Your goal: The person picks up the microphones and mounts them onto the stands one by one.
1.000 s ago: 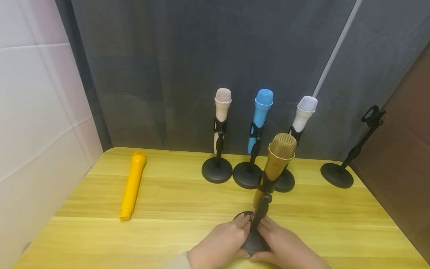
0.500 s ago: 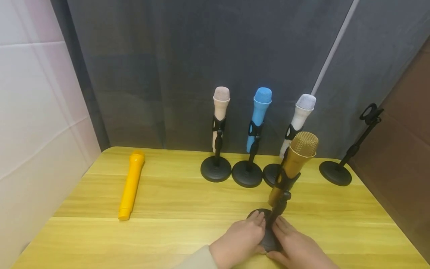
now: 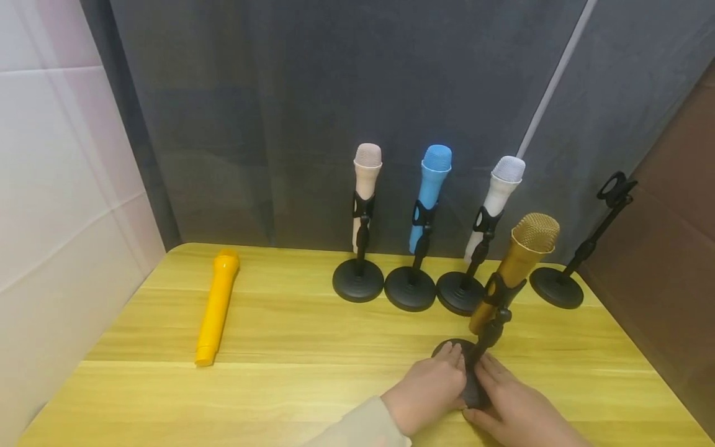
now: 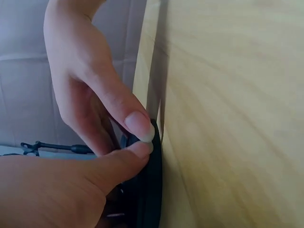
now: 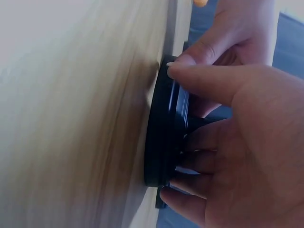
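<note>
A gold microphone [image 3: 511, 267] leans in the clip of a black microphone stand [image 3: 473, 390] at the front right of the table. My left hand [image 3: 427, 391] grips the left side of the stand's round base, and my right hand [image 3: 519, 403] grips its right side. In the left wrist view the two thumbs meet at the near rim of the base [image 4: 152, 190]. The right wrist view has the right fingers spread along the upper side of the base [image 5: 160, 128], which sits close against the wood. The fingers partly hide the base in the head view.
Behind stand a beige microphone [image 3: 366, 177], a blue microphone [image 3: 433, 180] and a white microphone [image 3: 499, 192], each on a black stand. A bare stand [image 3: 558, 287] is at the far right. A yellow microphone [image 3: 216, 310] lies on the table [image 3: 279, 397] at left.
Both hands have shifted the gold microphone's stand rightward and slightly away across the table. The white microphone's stand, earlier partly covered by it, is now in sight.
</note>
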`<action>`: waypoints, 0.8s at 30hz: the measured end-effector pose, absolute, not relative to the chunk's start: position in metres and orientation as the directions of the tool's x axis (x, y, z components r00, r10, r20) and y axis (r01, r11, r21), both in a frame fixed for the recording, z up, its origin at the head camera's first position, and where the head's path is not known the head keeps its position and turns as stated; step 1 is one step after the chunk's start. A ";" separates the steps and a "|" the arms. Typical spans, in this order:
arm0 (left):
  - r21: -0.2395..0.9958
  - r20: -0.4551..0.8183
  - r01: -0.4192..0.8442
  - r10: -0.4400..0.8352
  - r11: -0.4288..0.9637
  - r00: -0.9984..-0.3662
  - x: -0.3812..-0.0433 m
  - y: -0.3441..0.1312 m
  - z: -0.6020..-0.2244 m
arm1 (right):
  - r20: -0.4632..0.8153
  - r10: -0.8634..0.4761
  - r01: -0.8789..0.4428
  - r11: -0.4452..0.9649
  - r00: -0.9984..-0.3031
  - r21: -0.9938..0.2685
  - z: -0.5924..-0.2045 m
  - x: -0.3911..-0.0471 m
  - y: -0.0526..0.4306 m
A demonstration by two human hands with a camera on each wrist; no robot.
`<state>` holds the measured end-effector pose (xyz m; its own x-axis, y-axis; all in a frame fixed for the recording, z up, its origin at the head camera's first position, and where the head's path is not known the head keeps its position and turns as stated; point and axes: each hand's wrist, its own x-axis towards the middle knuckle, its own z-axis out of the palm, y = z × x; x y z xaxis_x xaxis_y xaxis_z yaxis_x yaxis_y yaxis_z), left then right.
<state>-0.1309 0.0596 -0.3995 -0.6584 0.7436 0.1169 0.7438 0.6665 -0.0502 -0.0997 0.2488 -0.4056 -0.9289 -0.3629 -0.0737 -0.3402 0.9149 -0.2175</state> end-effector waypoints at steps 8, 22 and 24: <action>-0.165 0.132 0.790 0.807 0.590 -0.575 -0.133 0.076 -0.399 | -0.038 -0.275 -0.254 0.926 -0.961 -0.280 -0.403 -0.099 0.260; -0.197 0.141 0.763 0.788 0.615 -0.599 -0.145 0.109 -0.400 | 0.056 -0.298 -0.303 0.933 -0.953 -0.192 -0.407 -0.106 0.285; -0.187 0.138 0.757 0.779 0.627 -0.611 -0.148 0.114 -0.400 | 0.071 -0.294 -0.302 0.931 -0.953 -0.206 -0.408 -0.107 0.288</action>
<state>-0.1480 0.1144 -0.3995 -0.6113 0.7793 0.1379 0.7567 0.6266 -0.1865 -0.1072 0.2879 -0.4079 -0.9533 -0.2935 0.0705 -0.3018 0.9309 -0.2055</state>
